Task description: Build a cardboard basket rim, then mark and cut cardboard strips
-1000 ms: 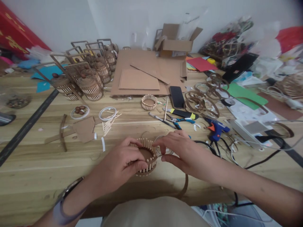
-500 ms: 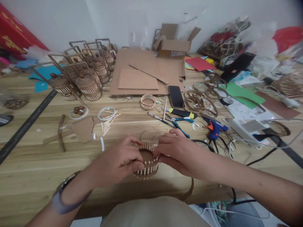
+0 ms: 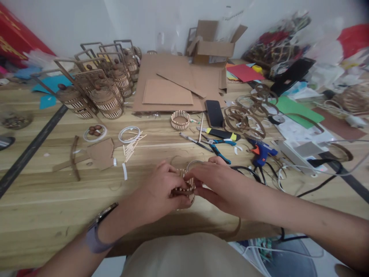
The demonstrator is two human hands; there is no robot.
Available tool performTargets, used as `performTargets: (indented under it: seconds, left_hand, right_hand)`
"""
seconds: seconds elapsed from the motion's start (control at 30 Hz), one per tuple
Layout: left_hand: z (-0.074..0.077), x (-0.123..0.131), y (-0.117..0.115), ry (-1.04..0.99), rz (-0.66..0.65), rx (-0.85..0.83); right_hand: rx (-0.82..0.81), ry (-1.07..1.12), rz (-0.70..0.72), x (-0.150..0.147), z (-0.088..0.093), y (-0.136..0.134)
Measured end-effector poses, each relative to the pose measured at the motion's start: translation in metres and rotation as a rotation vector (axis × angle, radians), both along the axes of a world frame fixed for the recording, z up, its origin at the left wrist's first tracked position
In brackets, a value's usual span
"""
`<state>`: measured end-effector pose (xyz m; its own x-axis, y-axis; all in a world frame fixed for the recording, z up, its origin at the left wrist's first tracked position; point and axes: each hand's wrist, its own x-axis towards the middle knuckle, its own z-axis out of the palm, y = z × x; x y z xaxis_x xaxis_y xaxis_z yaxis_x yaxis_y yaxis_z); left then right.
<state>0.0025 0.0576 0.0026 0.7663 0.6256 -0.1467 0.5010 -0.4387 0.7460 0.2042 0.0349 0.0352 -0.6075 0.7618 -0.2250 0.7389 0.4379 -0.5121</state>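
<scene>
A small round basket [image 3: 186, 191] of short pale sticks and brown cardboard bands is held near the front edge, tilted and partly hidden by fingers. My left hand [image 3: 161, 188] is closed round its left side, with the thumb below and fingers over the rim. At the basket's right side my right hand [image 3: 223, 182] is closed, thumb and fingertips pinching the edge; anything small between them is hidden. Beyond the hands sits a similar low stick ring [image 3: 180, 120]. Blue-handled pliers [image 3: 220, 148] and a yellow-black cutter [image 3: 221, 134] lie close by.
Several finished lidded stick baskets [image 3: 106, 100] with tall handles stand at the back left. Cardboard sheets [image 3: 167, 92] lie behind, near a phone [image 3: 214, 114]. To the right are brown strip coils [image 3: 245, 119], a blue glue gun [image 3: 261, 151] and its cables. Loose sticks [image 3: 132, 149] lie left.
My left hand has moved right and closed further round the basket, which now tilts and shows less of its inside. My right hand stays at its right edge. The view has shifted slightly.
</scene>
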Motion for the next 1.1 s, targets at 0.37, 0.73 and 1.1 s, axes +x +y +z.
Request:
performTargets:
  seconds: [0.37,0.73,1.1]
  left_hand:
    - [0.004,0.000,-0.006,0.032,0.038,-0.029]
    - [0.005,-0.004,-0.009,-0.102,-0.008,-0.045]
    - [0.010,-0.010,-0.012,-0.194,0.026,-0.011]
  right_hand:
    - [-0.004,-0.007,-0.032,0.001,0.003,-0.002]
    - [-0.019,-0.007,-0.009,-0.001,0.000,0.002]
    - [-0.016,0.086,-0.059,0.002,0.008,-0.004]
